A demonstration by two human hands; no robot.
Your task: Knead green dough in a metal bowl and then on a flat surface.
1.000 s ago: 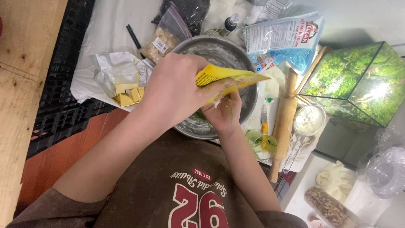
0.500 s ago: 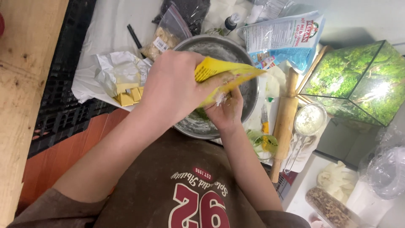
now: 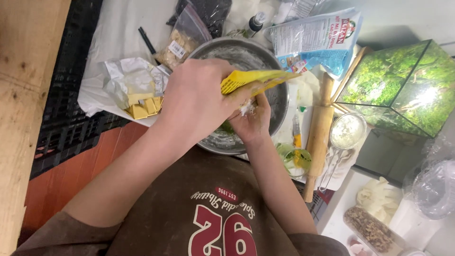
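Hands met over a steel mixing bowl [image 3: 279, 102], its inner wall dusted white with flour. The left hand [image 3: 201, 102] was closed round the handle end of a yellow plastic scraper [image 3: 258, 80], which jutted out past the fingers and lay almost level above the bowl. Just under it, the right hand [image 3: 251, 121] was curled, floury fingertips touching the scraper's lower edge; whether it pinched anything could not be told. A trace of green showed in the bowl beneath that hand.

The scraper looked thin, flat and bright yellow, with a row of small slots near the grip and pale smears along the blade. It would likely be light and a little springy, slick where dough or flour clung, so the thicker slotted end seemed the sound place to hold it.

Left of the left hand lay cubed butter [image 3: 142, 106] on crumpled wrapper. Right of the right hand stood a wooden rolling pin [image 3: 317, 137], then a small sieve [image 3: 347, 132]. Beyond the bowl lay a flour bag [image 3: 322, 40].
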